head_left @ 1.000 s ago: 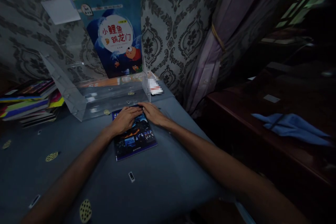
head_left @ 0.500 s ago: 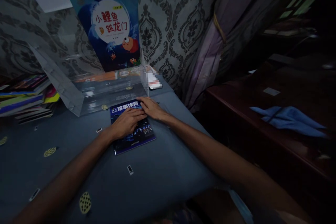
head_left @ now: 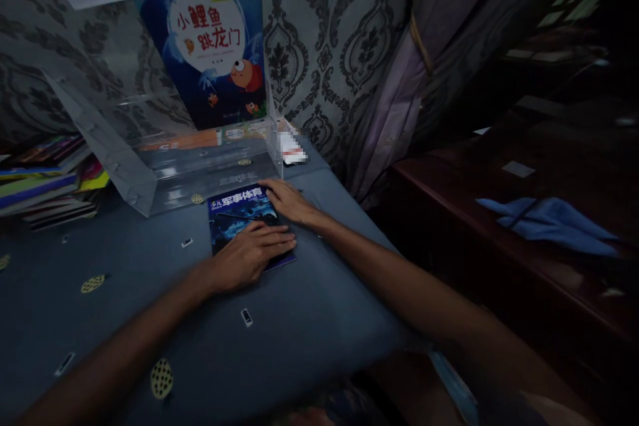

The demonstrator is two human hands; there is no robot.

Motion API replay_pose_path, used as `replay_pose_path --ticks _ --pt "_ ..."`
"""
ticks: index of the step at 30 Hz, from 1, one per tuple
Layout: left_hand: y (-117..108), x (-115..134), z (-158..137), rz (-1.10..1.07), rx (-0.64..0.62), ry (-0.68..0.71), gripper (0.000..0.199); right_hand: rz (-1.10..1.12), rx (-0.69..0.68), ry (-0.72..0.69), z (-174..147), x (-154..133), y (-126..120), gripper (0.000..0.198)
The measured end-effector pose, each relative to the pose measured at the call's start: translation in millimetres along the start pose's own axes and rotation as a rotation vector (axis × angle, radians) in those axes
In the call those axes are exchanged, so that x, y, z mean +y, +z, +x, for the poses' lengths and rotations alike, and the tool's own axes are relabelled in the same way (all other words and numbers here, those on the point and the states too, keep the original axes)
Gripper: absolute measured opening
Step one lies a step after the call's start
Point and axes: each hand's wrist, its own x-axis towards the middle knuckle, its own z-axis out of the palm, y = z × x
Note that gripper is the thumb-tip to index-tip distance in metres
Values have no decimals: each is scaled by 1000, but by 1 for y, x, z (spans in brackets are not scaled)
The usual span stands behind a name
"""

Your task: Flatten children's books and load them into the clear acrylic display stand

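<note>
A dark blue booklet with white lettering across its top lies face up on the grey-blue tablecloth. Over its lower part, my left hand rests flat with fingers stretched toward the right edge. At the upper right corner of the booklet, my right hand lies with fingers extended along its edge. Neither hand wraps round anything. Part of the cover is hidden under the left hand. Behind the booklet stands a clear acrylic holder.
A large blue picture book leans upright in the clear holder. Stacked books lie at the left. A white card sits beyond the holder's right side. Right of the table is a dark red surface with a blue cloth.
My left hand has slid down the booklet toward me and slightly right, uncovering the middle of its cover. My right hand stays at the upper right corner. The view has tilted slightly.
</note>
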Motion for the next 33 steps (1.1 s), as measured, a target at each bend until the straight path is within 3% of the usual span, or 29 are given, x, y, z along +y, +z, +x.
replay_pose_path --ticks 5,11,14,19,21,27,33 --pt "6 11 -5 -59 -24 35 64 -9 11 -10 1 4 3 39" --pt "-1 14 -6 -142 -7 15 63 -46 8 -22 1 6 5 42" --pt "-6 -8 -14 -128 96 -76 57 -72 17 -53 0 6 5 42" --pt "-10 -73 -44 96 376 -384 46 -161 15 -91 -2 3 5 39" --pt "-11 -91 -53 137 404 -465 42 -221 6 -104 -3 -1 4 38" --pt "-12 -99 -56 107 394 -482 40 -441 -3 -188 -5 -24 2 32" --pt "-13 -104 -58 20 408 -516 42 -327 -204 -324 -6 -69 23 37"
